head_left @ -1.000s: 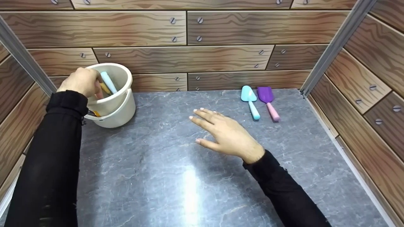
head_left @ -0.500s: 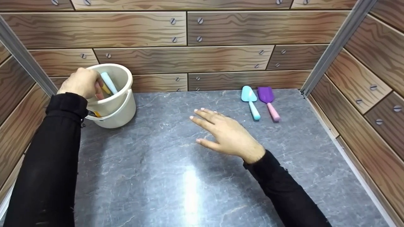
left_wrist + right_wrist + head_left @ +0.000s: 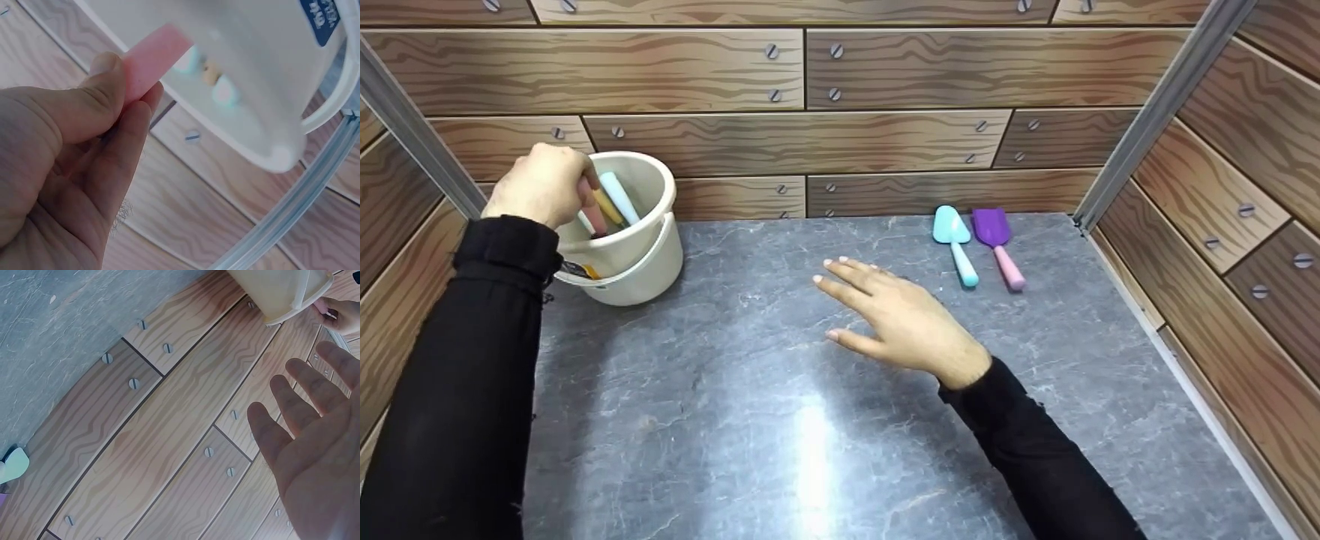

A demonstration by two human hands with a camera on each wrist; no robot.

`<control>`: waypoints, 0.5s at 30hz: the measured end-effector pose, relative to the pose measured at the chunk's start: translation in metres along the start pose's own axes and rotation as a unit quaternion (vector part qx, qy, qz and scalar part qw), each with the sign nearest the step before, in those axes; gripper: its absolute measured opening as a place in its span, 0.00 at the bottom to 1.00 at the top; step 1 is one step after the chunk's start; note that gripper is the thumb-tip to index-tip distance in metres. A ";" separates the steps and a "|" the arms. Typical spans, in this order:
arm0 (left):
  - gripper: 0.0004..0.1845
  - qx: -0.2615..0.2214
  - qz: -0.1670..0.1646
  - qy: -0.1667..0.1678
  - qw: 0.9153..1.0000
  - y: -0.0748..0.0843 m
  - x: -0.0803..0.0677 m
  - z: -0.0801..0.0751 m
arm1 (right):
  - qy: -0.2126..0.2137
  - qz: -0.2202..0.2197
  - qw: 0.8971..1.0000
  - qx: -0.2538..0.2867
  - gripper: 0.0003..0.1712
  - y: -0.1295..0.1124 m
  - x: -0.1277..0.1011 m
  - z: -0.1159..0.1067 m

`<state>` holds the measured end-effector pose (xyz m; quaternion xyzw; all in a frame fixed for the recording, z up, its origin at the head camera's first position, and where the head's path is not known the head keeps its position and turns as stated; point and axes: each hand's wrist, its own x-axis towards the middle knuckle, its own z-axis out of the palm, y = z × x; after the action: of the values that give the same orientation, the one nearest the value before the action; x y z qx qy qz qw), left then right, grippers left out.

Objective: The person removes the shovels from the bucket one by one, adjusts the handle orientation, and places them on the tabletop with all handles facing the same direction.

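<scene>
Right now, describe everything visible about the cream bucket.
The cream bucket looks like smooth plastic, round, standing upright at the table's back-left corner by the wood-pattern wall. Its bail handle hangs down around the front. A small label shows low on its side. Pastel tool handles stick out; the left hand pinches a pink one.
</scene>
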<state>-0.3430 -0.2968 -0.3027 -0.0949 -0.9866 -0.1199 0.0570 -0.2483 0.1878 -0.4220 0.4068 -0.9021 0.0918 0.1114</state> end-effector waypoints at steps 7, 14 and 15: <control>0.16 -0.004 0.001 0.038 0.999 0.013 -0.008 -0.016 | -0.003 0.002 1.000 0.001 0.44 0.000 -0.001 0.000; 0.21 -0.005 -0.003 0.049 0.999 0.027 -0.013 -0.030 | -0.004 0.005 1.000 0.006 0.45 0.000 0.000 -0.001; 0.21 -0.007 -0.006 0.046 0.999 0.029 -0.014 -0.032 | -0.005 0.006 1.000 0.006 0.45 0.000 0.000 -0.001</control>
<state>-0.3208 -0.2791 -0.2671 -0.0837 -0.9826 -0.1314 0.1013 -0.2475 0.1880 -0.4211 0.4027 -0.9043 0.0961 0.1040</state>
